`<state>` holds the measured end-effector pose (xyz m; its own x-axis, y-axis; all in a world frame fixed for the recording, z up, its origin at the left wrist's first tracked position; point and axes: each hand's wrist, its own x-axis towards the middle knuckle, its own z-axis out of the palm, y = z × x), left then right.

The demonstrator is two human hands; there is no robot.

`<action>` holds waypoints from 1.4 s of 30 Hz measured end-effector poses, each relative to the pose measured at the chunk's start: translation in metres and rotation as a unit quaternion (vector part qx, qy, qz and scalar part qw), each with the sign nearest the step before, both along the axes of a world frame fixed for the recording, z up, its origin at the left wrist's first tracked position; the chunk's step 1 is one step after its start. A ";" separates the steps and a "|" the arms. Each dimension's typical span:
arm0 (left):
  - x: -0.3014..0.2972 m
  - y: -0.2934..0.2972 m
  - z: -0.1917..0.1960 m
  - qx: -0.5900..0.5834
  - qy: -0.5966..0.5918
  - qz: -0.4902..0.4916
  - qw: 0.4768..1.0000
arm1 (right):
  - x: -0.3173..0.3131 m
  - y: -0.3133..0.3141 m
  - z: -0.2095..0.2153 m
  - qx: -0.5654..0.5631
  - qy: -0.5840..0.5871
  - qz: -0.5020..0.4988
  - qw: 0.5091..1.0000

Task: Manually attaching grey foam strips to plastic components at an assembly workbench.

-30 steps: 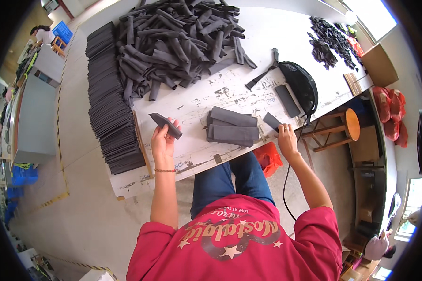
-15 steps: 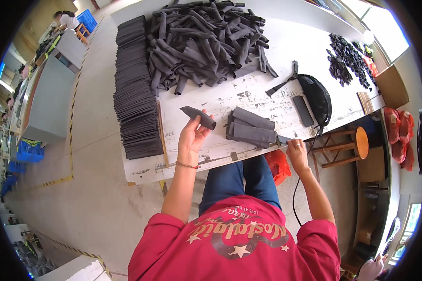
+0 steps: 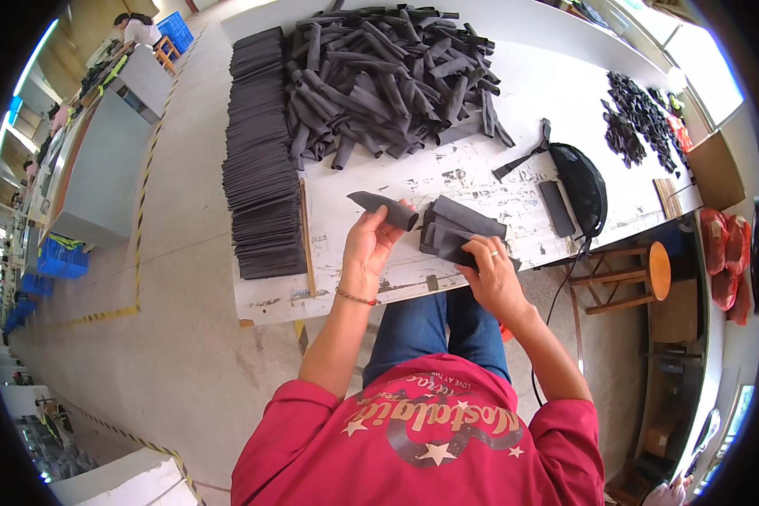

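Note:
My left hand (image 3: 368, 253) is closed on a dark grey fabric sleeve (image 3: 401, 216), pointed at its left end and rolled open at its right end. It holds the sleeve just above the table. My right hand (image 3: 497, 277) is closed on a dark flat strip (image 3: 453, 247), mostly hidden under the fingers. That hand is over the near edge of a small stack of flattened dark grey fabric sleeves (image 3: 468, 216). A large heap of similar rolled sleeves (image 3: 388, 76) lies at the back. Along the table's left side runs a long row of flat dark pieces (image 3: 266, 169).
The white worktable (image 3: 354, 282) has a scuffed front edge. At its right lie a black mesh pouch (image 3: 578, 190), a dark flat bar (image 3: 557, 209) and small black pieces (image 3: 637, 118). A wooden stool (image 3: 656, 270) stands right. Another person (image 3: 139, 34) sits far left.
My right hand has moved left with the dark strip, from beside the small stack to over it, close to the sleeve in my left hand. My left hand still holds the sleeve.

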<state>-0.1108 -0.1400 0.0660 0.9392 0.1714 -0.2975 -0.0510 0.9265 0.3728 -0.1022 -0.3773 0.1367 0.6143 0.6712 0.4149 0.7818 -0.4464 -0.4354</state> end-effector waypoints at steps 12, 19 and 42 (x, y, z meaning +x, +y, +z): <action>-0.011 -0.012 0.033 0.033 -0.023 -0.029 0.999 | 0.003 0.036 0.002 0.083 -0.058 -0.077 0.992; -0.015 -0.022 0.044 0.076 -0.036 -0.017 0.996 | 0.003 0.042 0.010 0.045 -0.131 -0.098 0.985; -0.019 -0.052 0.040 0.072 -0.095 0.031 0.992 | -0.005 0.083 -0.004 0.094 -0.020 0.011 0.995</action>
